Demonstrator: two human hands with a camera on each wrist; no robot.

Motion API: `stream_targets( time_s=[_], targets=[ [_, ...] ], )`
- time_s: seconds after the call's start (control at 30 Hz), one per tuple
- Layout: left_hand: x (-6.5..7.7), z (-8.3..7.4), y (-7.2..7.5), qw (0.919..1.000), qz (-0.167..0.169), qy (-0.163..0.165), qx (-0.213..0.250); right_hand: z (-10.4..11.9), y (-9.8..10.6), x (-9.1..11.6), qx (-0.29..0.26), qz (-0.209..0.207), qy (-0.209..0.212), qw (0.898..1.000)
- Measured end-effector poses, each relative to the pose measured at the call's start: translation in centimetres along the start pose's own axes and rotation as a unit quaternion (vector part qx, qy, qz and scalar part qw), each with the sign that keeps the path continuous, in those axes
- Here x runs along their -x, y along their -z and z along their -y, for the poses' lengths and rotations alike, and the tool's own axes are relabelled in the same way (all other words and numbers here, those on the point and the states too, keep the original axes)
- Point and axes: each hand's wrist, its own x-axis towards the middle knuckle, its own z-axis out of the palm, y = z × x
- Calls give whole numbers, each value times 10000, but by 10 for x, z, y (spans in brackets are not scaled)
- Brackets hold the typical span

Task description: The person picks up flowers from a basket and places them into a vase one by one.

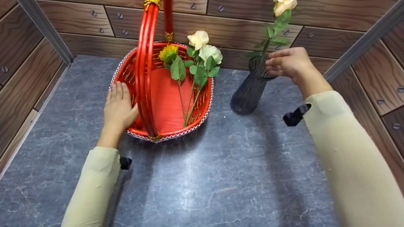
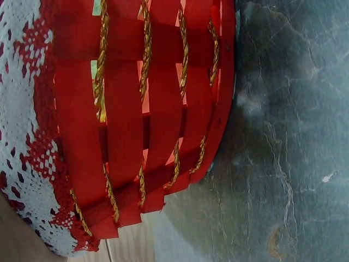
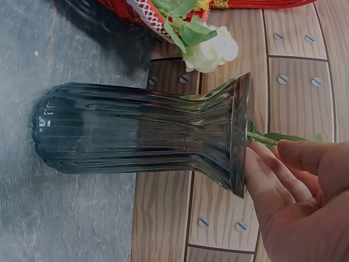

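Observation:
A red woven basket with white lace trim stands at the back left. My left hand rests on its left rim, fingers straight and thumb over the inner side. In the left wrist view the basket's slatted side fills much of the frame. My right hand is at the mouth of a dark ribbed glass vase. Thumb and fingers pinch the green stem of a cream rose, whose lower end is inside the vase. The vase looks upright.
In the basket lie a yellow flower, a cream rose and a white rose, stems slanting to its front right. A tall red handle arches over it. Wood-patterned panels border the grey marbled surface.

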Motion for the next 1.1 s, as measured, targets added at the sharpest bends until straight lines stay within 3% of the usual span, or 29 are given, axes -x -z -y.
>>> stream_targets(
  time_s=[0.37, 0.73, 1.1],
  targets=[
    [-1, 1, -2, 9999, -77, 13, 71, 2, -2, 6, -51, 60, 50, 10000],
    [-1, 1, -1, 9999, -108, -15, 114, 2, -10, 19, -1112, 282, 313, 9929],
    [0, 0, -1, 9999, -93, 4, 93, 1, -44, 22, -1850, 654, 444, 9795]
  ],
)
